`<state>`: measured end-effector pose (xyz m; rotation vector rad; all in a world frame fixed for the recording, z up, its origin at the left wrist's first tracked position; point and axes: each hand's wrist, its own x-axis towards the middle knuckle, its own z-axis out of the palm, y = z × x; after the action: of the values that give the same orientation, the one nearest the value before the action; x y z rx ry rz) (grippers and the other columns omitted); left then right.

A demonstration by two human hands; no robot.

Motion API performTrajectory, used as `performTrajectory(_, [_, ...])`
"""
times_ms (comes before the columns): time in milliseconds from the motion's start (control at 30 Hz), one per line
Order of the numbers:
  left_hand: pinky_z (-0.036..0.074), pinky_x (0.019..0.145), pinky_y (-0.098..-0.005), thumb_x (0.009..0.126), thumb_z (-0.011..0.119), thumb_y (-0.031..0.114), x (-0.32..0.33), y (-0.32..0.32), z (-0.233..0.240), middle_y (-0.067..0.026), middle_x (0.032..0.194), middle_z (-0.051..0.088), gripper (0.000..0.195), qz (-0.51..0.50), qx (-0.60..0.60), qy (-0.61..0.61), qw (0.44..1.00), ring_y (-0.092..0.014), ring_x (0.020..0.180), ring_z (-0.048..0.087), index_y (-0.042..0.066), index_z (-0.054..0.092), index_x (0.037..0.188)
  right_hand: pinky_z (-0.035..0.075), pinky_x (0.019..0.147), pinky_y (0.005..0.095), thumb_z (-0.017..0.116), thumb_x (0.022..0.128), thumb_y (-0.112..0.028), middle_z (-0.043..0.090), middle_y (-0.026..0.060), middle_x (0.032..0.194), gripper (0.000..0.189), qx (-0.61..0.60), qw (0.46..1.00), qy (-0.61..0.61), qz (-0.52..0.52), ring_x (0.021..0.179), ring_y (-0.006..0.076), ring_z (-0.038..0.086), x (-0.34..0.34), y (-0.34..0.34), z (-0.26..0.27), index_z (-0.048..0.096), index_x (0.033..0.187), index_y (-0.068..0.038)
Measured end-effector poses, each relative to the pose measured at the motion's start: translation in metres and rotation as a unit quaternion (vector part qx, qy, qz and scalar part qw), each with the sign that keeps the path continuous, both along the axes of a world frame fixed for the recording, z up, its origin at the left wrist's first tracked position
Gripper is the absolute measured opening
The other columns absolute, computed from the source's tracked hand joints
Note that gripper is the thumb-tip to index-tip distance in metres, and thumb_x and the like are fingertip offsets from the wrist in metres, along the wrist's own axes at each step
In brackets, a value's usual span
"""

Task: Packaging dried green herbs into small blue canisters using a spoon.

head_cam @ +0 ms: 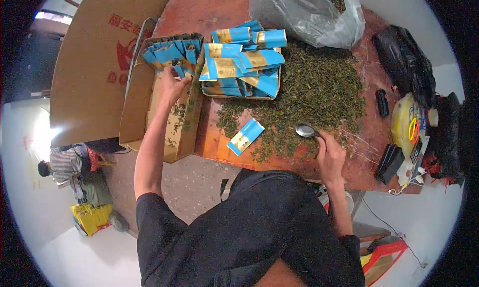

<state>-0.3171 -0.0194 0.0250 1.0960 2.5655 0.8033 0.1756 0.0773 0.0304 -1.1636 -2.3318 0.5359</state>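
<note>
My left hand (173, 88) reaches into an open cardboard box (159, 111), its fingertips around a blue-and-gold packet (179, 70) with dark leaf at its open top. Upright packets (168, 51) of the same kind, filled with leaf, line the box's far end. In my right hand (331, 154) is a metal spoon (306, 130), its bowl over the near part of a wide spread of dried tea-like leaves (318, 85). Between my hands a single flat packet (246, 137) lies on the red table (215, 146). A shallow box heaped with more packets (243, 60) stands beside the leaves.
A translucent plastic bag (307, 15) with leaf inside stands at the back. Along the right side are a black plastic bag (406, 58), orange-handled scissors (413, 129) and black boxes (389, 163). A person in a striped shirt (67, 163) is off to the left.
</note>
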Motion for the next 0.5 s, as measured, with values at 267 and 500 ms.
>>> performTrajectory(267, [0.054,0.088,-0.0420,0.076,0.086,0.030,0.023,0.041,0.015,-0.0213,0.111,0.071,0.065,0.057,-0.094,0.012,0.994,-0.034,0.101,0.070,-0.003,0.055,0.122,0.060,0.074,0.0395,0.068,0.091,-0.002,0.075,0.0164,0.098,0.013,-0.006,1.000,0.005,-0.017,0.086,0.0320,0.074,0.003,0.000,-0.008,0.069,0.105,-0.002])
performTrajectory(500, [0.054,0.088,-0.0423,0.078,0.085,0.028,-0.005,0.040,-0.030,-0.0207,0.108,0.071,0.062,0.023,-0.012,0.050,0.998,-0.034,0.101,0.070,-0.002,0.054,0.123,0.060,0.075,0.0400,0.067,0.092,-0.003,0.075,0.0157,0.098,0.014,-0.031,0.999,0.008,-0.015,0.087,0.0317,0.074,0.000,0.001,-0.009,0.070,0.106,-0.002])
